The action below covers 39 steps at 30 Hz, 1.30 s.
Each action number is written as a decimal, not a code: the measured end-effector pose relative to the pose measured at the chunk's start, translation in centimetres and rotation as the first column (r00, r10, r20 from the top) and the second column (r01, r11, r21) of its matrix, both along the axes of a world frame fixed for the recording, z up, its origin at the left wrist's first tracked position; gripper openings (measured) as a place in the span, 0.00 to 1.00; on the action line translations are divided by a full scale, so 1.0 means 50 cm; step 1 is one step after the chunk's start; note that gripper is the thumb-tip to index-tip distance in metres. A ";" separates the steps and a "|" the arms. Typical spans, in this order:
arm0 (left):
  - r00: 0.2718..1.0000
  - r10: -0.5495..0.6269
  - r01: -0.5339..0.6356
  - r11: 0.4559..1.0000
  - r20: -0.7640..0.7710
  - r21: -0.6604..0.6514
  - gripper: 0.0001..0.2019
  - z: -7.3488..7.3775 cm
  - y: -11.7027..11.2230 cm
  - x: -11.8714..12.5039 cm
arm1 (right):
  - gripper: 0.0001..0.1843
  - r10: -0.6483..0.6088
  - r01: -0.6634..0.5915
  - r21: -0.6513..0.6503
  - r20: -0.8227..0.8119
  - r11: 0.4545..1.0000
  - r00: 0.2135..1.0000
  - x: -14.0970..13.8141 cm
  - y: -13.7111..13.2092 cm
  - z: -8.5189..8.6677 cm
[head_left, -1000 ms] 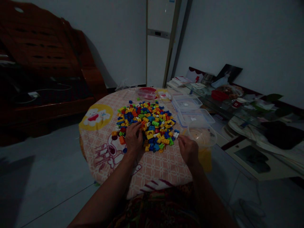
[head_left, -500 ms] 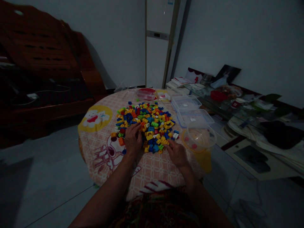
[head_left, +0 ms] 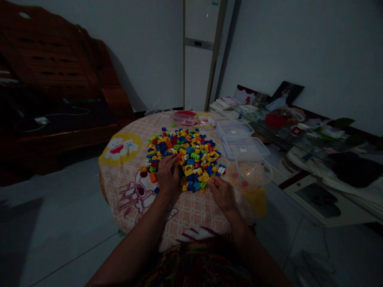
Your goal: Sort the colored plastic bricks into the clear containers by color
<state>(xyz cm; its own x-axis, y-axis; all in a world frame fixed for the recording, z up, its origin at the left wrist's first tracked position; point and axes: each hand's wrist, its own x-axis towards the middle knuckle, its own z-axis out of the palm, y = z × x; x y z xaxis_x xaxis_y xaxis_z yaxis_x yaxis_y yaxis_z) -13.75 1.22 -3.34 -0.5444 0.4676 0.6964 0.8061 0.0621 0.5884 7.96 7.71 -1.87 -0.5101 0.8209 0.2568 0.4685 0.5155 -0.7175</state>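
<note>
A heap of small building bricks [head_left: 188, 150] in yellow, blue, green, red and orange lies spread on the cloth-covered round table. My left hand [head_left: 168, 173] rests on the near left side of the heap, fingers reaching over the bricks and thumb apart; I make out nothing gripped in it. At the heap's near right edge, my right hand [head_left: 222, 193] has its thumb and fingertips pinched on a small yellow brick [head_left: 212, 180], mostly covered by the fingers. An orange brick [head_left: 153, 177] lies left of my left hand.
Clear plastic boxes [head_left: 245, 149] and a round clear tub [head_left: 253, 172] stand along the table's right side. A red-based plastic container [head_left: 184, 117] sits at the back. Right of the table is a cluttered glass-topped stand [head_left: 311, 145]; a wooden bench [head_left: 60, 79] is at left.
My right hand has shifted very slightly, with the small yellow brick drawn closer into its fingertips and a little off the heap. My left hand has stayed in place.
</note>
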 end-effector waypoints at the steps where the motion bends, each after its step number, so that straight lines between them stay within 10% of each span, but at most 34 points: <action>1: 1.000 0.000 0.000 1.000 -0.001 0.002 0.14 0.000 0.000 0.000 | 0.16 0.003 -0.004 0.008 0.021 1.000 1.000 -0.005 -0.004 0.001; 18: 0.999 -0.025 0.025 1.000 0.026 -0.015 0.17 -0.006 0.000 -0.002 | 0.19 -0.113 0.026 0.216 0.402 0.976 0.909 -0.067 -0.001 0.039; 39: 1.000 -0.026 0.026 1.000 0.014 -0.013 0.16 -0.001 -0.001 0.001 | 0.17 -0.115 0.074 0.163 0.254 0.984 0.960 -0.016 0.055 0.002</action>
